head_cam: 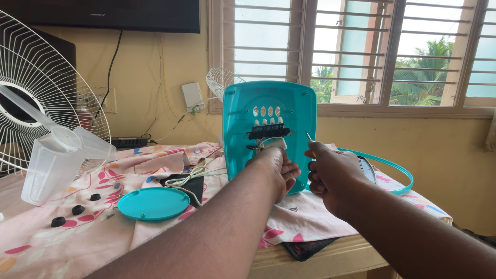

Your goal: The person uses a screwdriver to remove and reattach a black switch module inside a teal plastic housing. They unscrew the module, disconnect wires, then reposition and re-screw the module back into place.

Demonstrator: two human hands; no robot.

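A teal plastic fan base housing (268, 111) stands upright on the table, its open inside facing me, with a black switch block (267, 132) and wires inside. My left hand (276, 170) grips the housing at its lower middle, fingers around a white part. My right hand (330, 173) is closed on a thin screwdriver (310, 138), whose tip points up beside the housing's right edge.
A floral cloth (103, 227) covers the table. On it lie a round teal cover (153, 203), three black knobs (77, 210), a white cord (194, 175), a small screw (293, 209) and a teal ring (398, 173). A white fan grille with clear blades (46, 113) stands left.
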